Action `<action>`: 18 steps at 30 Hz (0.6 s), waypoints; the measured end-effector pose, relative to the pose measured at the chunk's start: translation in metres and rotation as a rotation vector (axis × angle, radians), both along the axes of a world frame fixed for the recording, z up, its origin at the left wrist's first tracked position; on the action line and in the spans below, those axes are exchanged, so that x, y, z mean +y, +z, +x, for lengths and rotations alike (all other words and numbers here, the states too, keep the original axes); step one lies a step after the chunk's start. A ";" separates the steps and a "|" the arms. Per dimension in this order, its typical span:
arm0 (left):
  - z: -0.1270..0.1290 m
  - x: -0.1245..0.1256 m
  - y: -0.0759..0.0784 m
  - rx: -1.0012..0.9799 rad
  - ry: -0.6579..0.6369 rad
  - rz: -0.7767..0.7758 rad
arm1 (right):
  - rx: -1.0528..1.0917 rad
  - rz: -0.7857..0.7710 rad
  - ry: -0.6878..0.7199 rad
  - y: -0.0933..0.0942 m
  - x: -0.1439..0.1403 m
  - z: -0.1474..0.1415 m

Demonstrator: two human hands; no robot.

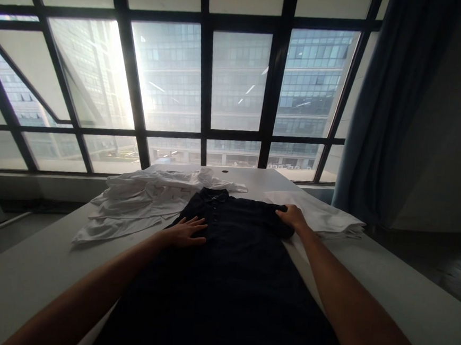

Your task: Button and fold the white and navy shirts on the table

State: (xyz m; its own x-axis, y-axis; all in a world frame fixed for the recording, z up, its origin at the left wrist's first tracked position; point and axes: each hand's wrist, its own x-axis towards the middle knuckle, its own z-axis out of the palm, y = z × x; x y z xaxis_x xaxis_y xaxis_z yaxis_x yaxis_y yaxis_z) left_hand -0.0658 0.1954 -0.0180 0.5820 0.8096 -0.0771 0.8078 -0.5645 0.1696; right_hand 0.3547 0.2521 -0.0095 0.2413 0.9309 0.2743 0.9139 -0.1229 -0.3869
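Observation:
A dark polo shirt [232, 257] lies spread on the white table, its buttoned collar pointing toward the window. My left hand [186, 233] rests flat on the shirt's left chest side, fingers spread. At the right shoulder, my right hand [292, 218] pinches the short sleeve, thumb and fingers closed on the cloth. The shirt's lower part runs toward me and out of the bottom of the view. The left sleeve is mostly hidden behind my left hand and arm.
Rumpled white garments [144, 195] are heaped on the table's left. A white folded cloth [323, 214] lies to the right, near the table [397, 281] edge. Behind stands a large framed window [237, 82], with a blue-grey curtain [383, 110] at right.

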 end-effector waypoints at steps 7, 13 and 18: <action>0.009 0.021 -0.015 0.018 0.065 0.034 | -0.005 0.052 -0.022 0.033 -0.019 -0.040; 0.006 0.019 -0.025 -0.010 0.057 0.060 | -0.170 0.058 0.197 0.053 -0.058 -0.133; 0.005 0.018 -0.025 -0.012 0.047 0.094 | -0.433 -0.015 0.478 0.034 -0.089 -0.202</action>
